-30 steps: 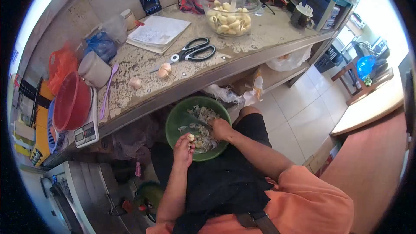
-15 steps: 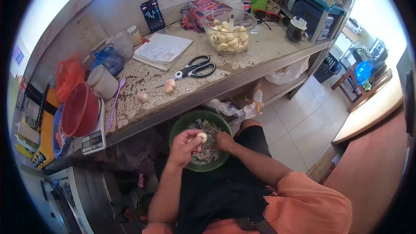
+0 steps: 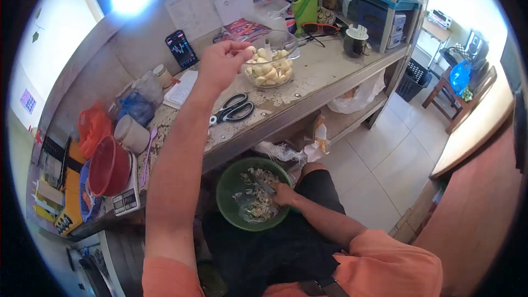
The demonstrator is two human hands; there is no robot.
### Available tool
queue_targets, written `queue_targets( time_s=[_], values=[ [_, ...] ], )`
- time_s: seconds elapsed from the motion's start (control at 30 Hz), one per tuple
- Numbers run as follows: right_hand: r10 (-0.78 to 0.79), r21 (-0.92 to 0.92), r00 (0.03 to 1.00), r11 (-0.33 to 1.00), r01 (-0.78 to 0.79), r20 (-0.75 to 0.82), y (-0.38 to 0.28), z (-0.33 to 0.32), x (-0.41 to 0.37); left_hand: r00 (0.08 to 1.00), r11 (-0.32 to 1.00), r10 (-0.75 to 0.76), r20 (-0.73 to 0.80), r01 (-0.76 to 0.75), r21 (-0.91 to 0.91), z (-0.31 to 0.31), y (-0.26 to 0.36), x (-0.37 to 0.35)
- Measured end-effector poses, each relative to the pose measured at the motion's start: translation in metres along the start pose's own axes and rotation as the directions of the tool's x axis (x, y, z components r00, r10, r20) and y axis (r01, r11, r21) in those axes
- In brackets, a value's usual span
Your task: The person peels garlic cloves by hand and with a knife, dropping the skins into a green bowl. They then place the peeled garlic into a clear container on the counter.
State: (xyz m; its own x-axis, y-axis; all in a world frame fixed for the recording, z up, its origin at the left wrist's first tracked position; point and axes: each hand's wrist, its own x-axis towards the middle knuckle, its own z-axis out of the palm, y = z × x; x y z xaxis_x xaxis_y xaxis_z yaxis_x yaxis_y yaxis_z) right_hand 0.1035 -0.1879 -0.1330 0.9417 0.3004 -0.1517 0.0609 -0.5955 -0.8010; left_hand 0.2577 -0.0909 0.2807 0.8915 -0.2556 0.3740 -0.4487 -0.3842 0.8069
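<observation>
My left hand (image 3: pixel 223 63) reaches over the near-left rim of a clear glass bowl (image 3: pixel 297 55), its fingertips pinched on a pale peeled garlic clove (image 3: pixel 251 50). Inside that bowl lie several peeled garlic cloves (image 3: pixel 269 71) around an upright centre post. My right hand (image 3: pixel 284 193) is closed around a small knife (image 3: pixel 267 188), mostly covered by the fingers. It rests inside a green basin (image 3: pixel 226 209) on my lap, over papery garlic skins (image 3: pixel 258 206).
Black-handled scissors (image 3: pixel 234 111) lie on the worn counter, near a notebook (image 3: pixel 179 91) and a propped phone (image 3: pixel 181 49). At the left stand a red bowl (image 3: pixel 107 168), a kitchen scale (image 3: pixel 127 201) and a purple spoon (image 3: pixel 147 159). A dark mug (image 3: pixel 355 44) stands at the right.
My left hand has risen from above the green basin to the glass bowl, carrying the garlic clove. My right hand stays in the basin. The view has tilted slightly.
</observation>
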Motion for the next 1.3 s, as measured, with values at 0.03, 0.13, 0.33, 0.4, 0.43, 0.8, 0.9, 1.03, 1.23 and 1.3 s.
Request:
queue_targets(
  time_s=[0.03,0.13,0.33,0.4,0.43,0.8,0.9,1.03,1.23,1.3],
  values=[
    [0.033,0.014,0.999,0.999,-0.033,0.019,0.001,-0.001,0.001,1.000,0.999,0.010,0.023,-0.011,0.040,0.004,-0.003,0.013],
    [0.080,0.202,0.990,0.974,-0.103,0.116,0.006,-0.009,-0.006,0.993,0.954,0.109,0.046,-0.117,0.275,0.015,-0.029,0.047],
    [0.117,0.362,0.978,0.916,-0.174,0.174,0.029,0.000,-0.002,0.999,0.992,0.050,-0.004,-0.049,0.115,0.008,-0.019,0.046],
    [0.172,0.427,0.966,0.871,-0.242,0.195,0.020,-0.010,-0.007,1.000,0.988,-0.013,0.007,0.012,0.152,-0.011,0.005,0.026],
    [0.198,0.457,0.958,0.846,-0.275,0.209,0.011,-0.017,-0.011,0.998,0.999,-0.037,0.057,0.037,0.001,-0.020,0.005,0.013],
    [0.111,0.526,0.946,0.809,-0.264,0.304,-0.021,-0.069,-0.062,0.880,0.249,-0.328,0.342,0.430,-0.868,0.029,-0.129,-0.261],
    [0.145,0.487,0.944,0.828,-0.279,0.295,-0.050,-0.097,-0.079,0.862,0.225,-0.459,0.215,0.347,-0.911,0.049,-0.152,-0.304],
    [0.101,0.500,0.947,0.829,-0.250,0.306,-0.078,-0.116,-0.089,0.861,0.331,-0.502,0.079,0.276,-0.902,0.063,-0.166,-0.335],
    [-0.065,0.307,0.995,0.951,0.037,0.081,-0.114,-0.103,-0.093,0.845,0.509,-0.534,-0.025,0.298,-0.808,0.065,-0.175,-0.347],
    [-0.257,0.152,0.965,0.953,0.262,-0.049,-0.121,-0.093,-0.090,0.838,0.552,-0.544,-0.050,0.312,-0.773,0.066,-0.177,-0.349]
  ],
)
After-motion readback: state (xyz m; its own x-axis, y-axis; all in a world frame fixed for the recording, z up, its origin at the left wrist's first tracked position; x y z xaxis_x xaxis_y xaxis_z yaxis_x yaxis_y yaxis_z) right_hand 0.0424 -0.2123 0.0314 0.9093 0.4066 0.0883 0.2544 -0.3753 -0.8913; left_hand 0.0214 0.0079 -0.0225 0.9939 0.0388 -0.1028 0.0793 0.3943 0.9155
